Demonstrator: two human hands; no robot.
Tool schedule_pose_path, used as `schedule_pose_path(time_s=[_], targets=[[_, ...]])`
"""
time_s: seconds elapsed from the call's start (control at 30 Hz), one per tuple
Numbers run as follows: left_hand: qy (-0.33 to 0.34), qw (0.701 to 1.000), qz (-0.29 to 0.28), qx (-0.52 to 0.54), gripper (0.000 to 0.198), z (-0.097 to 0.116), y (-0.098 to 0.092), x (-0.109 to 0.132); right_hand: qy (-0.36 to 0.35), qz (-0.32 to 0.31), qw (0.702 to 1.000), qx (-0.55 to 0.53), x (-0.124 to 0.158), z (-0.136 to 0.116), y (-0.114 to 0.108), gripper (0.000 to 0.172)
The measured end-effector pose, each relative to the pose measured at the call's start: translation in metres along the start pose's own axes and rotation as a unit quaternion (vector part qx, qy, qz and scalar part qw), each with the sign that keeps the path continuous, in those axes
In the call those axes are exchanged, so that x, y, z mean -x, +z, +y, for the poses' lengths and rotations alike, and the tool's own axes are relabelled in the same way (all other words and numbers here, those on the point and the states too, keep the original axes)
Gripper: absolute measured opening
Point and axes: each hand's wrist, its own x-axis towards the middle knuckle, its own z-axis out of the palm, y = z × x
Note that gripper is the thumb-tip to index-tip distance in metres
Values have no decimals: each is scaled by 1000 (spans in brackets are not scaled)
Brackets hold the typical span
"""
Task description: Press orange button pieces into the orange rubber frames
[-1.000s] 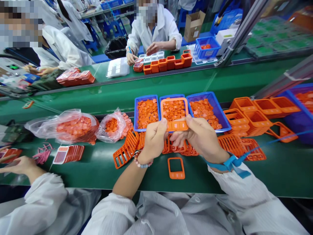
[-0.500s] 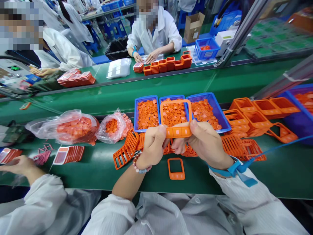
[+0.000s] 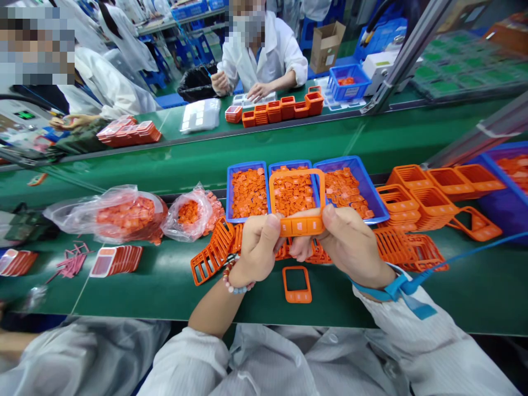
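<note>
Between both hands I hold an orange plastic frame (image 3: 302,225) upright, its wide lower bar with small button-like pieces facing me. My left hand (image 3: 260,242) pinches the lower left corner, thumb on the front. My right hand (image 3: 350,239) grips the lower right corner the same way; its fingers behind the bar are partly hidden. Below the hands a second orange frame (image 3: 297,297) lies flat on the green bench. Just beyond stand three blue bins, a left bin (image 3: 227,190), a middle bin (image 3: 307,163) and a right bin (image 3: 363,168), filled with small orange pieces.
Stacked orange frames (image 3: 433,206) stand at the right, and a fanned row of frames (image 3: 212,253) lies left of my hands. Plastic bags of orange parts (image 3: 124,212) sit further left. A blue wrist cord (image 3: 474,248) runs off right. Co-workers sit left and across the conveyor (image 3: 198,159).
The held frame and my hands have barely shifted. At the left, a co-worker's hand has drawn back from the white-faced frames. The person opposite has raised one hand.
</note>
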Motion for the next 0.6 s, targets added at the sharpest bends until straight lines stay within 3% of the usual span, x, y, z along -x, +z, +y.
schedule_pose_path(time_s=[0.17,0.23,0.3,0.37,0.47,0.53,0.6], targets=[[1,1000,2,-12,60,-1,0,0,6,23,998,66,-2,0,1,64],[6,999,13,-40,59,-2,-1,-1,-45,102,981,160,-3,0,1,52],[11,995,32,-90,60,-1,-2,-2,-142,217,922,288,-4,-3,0,35],[9,989,34,-141,59,0,-2,-4,-248,269,836,409,-3,-9,-1,37],[8,983,5,-182,58,3,-3,-7,-325,206,749,539,1,-21,-3,49],[13,980,-21,-199,56,6,-4,-8,-330,159,726,582,3,-25,-5,50],[16,974,-56,-218,54,8,-5,-8,-313,117,727,599,3,-25,-6,50]])
